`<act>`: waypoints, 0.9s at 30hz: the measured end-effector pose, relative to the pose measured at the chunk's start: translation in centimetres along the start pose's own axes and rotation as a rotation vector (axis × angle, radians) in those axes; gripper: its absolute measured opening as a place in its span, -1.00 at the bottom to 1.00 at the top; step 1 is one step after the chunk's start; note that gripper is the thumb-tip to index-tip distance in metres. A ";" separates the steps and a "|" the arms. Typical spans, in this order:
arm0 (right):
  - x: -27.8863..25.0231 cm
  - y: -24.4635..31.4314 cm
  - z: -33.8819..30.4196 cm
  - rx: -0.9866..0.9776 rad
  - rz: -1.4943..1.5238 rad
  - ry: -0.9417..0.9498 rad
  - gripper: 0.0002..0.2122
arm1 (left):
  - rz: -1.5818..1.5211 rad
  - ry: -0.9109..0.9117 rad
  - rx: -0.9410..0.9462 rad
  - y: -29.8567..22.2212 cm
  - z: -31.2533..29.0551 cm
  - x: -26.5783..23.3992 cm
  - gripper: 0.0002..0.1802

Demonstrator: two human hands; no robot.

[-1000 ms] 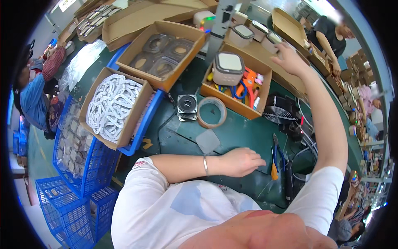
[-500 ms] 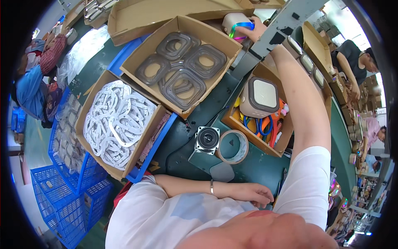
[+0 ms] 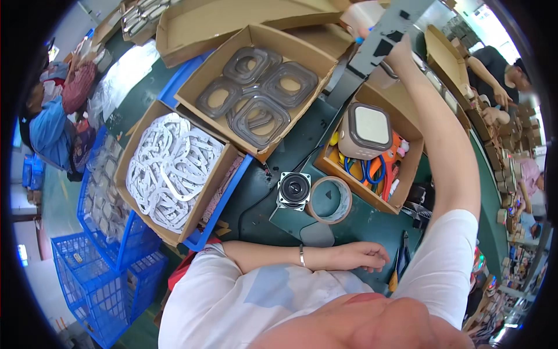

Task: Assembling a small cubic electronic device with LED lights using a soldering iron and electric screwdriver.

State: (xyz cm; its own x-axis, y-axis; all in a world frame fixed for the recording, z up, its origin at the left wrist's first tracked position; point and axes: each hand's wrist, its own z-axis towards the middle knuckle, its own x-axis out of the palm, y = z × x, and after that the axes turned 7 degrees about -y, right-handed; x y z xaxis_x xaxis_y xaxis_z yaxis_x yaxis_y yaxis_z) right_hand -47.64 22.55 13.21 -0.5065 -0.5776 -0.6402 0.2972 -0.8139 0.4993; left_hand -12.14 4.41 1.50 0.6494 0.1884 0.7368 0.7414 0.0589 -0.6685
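Right hand (image 3: 399, 52) partly hidden by grey metal post (image 3: 370, 57); finger closure and hold could not be told. Pale cube speaker (image 3: 361, 17) sat at its fingertip side, beyond the post. Left hand (image 3: 369, 256) loosely half-curled, nothing seen in it. Judged done: grille-fronted cube speaker (image 3: 372, 127) on tool carton (image 3: 359, 191) looked assembled. Judged left: speaker driver (image 3: 294, 188) lay unfitted.

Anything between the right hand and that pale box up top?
In this view, a grey post crosses in front of the right hand, where it reaches toward the pale box; whether hand and box touch is unclear.
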 end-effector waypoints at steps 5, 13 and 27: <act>-12.2 4.9 -6.7 -0.337 -0.458 -0.159 -0.31 | 0.054 0.015 0.058 -0.1 -0.9 0.6 -0.62; -23.3 16.4 -25.1 -0.130 -0.292 0.188 -0.17 | -0.277 -0.113 0.165 -1.7 -1.0 0.8 -0.39; -19.3 20.2 -37.9 0.336 0.325 0.038 -0.42 | -0.209 0.033 0.121 -0.3 -1.9 0.8 0.11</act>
State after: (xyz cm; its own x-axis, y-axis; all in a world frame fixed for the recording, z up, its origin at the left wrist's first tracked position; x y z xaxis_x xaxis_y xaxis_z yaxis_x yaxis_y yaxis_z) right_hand -1.19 14.93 13.56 -0.3986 -0.8062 -0.4373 0.1539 -0.5288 0.8347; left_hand -11.53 2.66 2.45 0.4910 0.1276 0.8618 0.8356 0.2106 -0.5073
